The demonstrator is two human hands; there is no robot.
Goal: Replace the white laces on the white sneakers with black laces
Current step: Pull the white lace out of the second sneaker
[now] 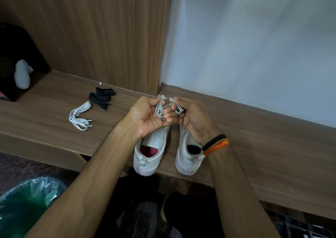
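Fingers: we see the left hand (145,117) curled round a folded white lace (160,108), its loops pinched between thumb and fingers (170,118); the right hand (192,119) grips the other end of the same lace, bunched against its fingertips.
Hands: both are raised together, palms turned inward and knuckles touching, just above the toes of the shoes.
Right wrist: we note a black band (214,141) and an orange band (217,146) side by side.
Sneakers: two white sneakers stand on the counter (263,146) with heels toward us; the left sneaker (148,155) and the right sneaker (187,157) sit just apart, heels reaching the counter's near edge. We cannot tell whether any lace remains in the eyelets, since the hands cover them.
Spare white lace: a second white lace bundle (80,115) lies on the counter, well left of the hands.
Black laces: the black laces (101,97) lie bundled just beyond it, near the wooden panel (91,28).
Further out: a bin with a green liner (27,201) stands on the floor at lower left; a dark box (11,55) sits at the counter's far left.
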